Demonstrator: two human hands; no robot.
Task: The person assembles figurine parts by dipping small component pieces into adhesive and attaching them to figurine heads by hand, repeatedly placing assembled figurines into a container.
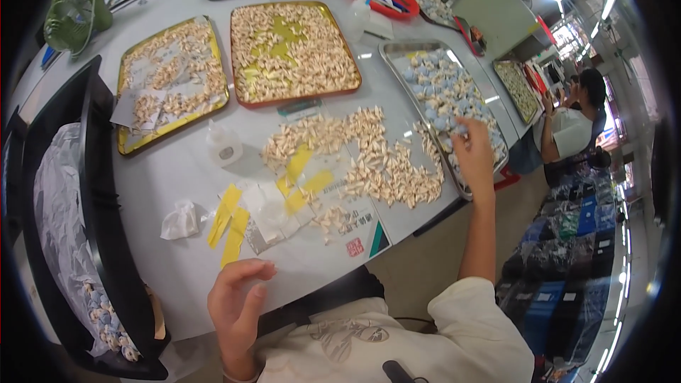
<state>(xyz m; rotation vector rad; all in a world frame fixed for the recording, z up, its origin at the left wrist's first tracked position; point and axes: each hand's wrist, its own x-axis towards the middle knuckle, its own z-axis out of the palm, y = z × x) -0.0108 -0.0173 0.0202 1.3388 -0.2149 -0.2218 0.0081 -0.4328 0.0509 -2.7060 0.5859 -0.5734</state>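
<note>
My right hand (475, 152) reaches over the near edge of a metal tray (395, 64) at the right. Its fingers are bent in a pinch over small blue-and-cream pieces (443, 92); what lies between the fingertips is too small to make out. Close to the table's front edge, my left hand (240, 305) is raised with thumb and fingers apart and holds nothing. Loose cream-coloured, pointed little pieces (376, 163) lie heaped on the table between the hands. Yellow tape strips (230, 223) and a crumpled white tissue (180, 220) lie beyond my left hand.
A white squeeze bottle (223, 143) stands mid-table. Behind it are two yellow trays of cream pieces (294, 50) (174, 71). A black bin (99, 206) lined with plastic borders the left side. A green fan (74, 14) and red basket (408, 10) stand farther back. Another person (574, 124) sits at right.
</note>
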